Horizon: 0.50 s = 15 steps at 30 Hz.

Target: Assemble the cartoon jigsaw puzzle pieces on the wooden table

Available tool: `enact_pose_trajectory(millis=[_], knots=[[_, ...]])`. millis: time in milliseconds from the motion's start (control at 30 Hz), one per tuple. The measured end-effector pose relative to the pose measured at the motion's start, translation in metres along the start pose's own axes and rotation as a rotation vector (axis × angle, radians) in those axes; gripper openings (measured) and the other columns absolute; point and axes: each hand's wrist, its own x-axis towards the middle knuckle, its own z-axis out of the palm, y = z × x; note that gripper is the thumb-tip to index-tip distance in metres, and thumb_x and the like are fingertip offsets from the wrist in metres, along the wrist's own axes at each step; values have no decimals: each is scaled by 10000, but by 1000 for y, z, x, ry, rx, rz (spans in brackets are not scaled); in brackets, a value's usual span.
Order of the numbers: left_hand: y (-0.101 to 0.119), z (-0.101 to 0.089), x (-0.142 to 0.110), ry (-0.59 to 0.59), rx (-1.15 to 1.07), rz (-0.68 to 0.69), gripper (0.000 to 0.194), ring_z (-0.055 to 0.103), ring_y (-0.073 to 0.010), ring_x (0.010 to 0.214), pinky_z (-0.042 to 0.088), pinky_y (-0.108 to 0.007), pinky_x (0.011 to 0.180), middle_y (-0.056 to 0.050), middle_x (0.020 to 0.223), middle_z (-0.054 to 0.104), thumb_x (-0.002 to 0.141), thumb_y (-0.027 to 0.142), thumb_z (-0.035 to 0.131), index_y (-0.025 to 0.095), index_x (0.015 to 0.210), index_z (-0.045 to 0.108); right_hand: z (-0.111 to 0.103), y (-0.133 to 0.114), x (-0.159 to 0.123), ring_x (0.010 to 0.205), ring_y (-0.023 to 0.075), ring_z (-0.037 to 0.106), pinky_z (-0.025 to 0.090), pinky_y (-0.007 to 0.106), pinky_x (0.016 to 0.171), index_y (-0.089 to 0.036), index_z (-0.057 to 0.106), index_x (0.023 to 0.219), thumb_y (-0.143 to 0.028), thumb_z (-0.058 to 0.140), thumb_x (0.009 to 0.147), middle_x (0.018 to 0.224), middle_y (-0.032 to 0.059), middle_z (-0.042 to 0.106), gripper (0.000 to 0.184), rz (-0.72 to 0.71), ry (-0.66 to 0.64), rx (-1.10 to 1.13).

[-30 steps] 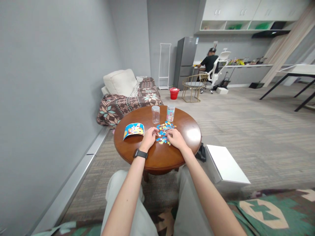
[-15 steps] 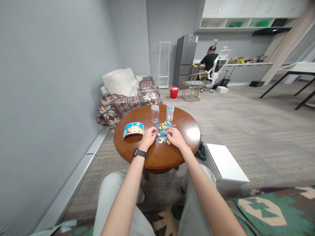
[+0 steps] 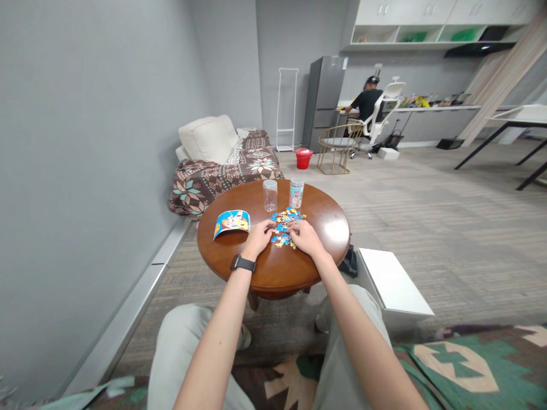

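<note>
A loose pile of small jigsaw puzzle pieces point(image 3: 282, 226), blue, yellow and white, lies on the round brown wooden table point(image 3: 231, 267). At the pile's left edge is my left hand point(image 3: 258, 237), its thumb and fingers curled together; anything between them is too small to make out. My right hand point(image 3: 305, 237) rests at the right side of the pile with fingers bent in among the pieces, their tips partly hidden. A curved picture sheet point(image 3: 233, 221) with a cartoon print lies left of my left hand. Behind the pile stand a clear jar point(image 3: 270, 197) and a printed canister point(image 3: 296, 195).
A white box point(image 3: 395, 280) stands on the floor right of the table, near a black bag point(image 3: 349, 263). Beyond the table are a covered couch point(image 3: 231, 171), a red bin point(image 3: 303, 159) and a gold-framed chair point(image 3: 335, 149). A person point(image 3: 370, 105) sits at the far counter.
The view has shifted slightly. My left fingers have moved a little at the pile's edge; my right hand stays almost in place. My knees have spread slightly apart.
</note>
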Motion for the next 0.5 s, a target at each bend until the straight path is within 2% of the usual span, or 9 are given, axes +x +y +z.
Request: enact_pose_trajectory(millis=[167, 367, 500], knots=[[7, 3, -1, -54, 37, 66, 288, 681, -234, 1110, 494, -394, 1060, -51, 1127, 760, 858, 89, 588, 241, 1025, 766, -2, -4, 0, 1049, 232, 666, 491, 408, 1023, -219, 743, 743, -92, 556, 799, 1005, 69, 768, 232, -53, 11, 5], [7, 4, -2, -104, 119, 123, 237, 698, -206, 1021, 511, -353, 1019, -30, 986, 775, 865, 129, 587, 238, 941, 784, -3, -5, -1, 1065, 235, 666, 495, 407, 1026, -218, 730, 727, -86, 547, 794, 1011, 65, 766, 235, 14, 32, -24], [6, 4, -1, -100, 113, 131, 199, 690, -220, 1060, 504, -375, 1038, -43, 1022, 777, 855, 145, 620, 234, 917, 787, -2, -5, -1, 1095, 245, 666, 488, 423, 1046, -208, 754, 736, -82, 558, 791, 1062, 82, 765, 240, -37, 19, -41]])
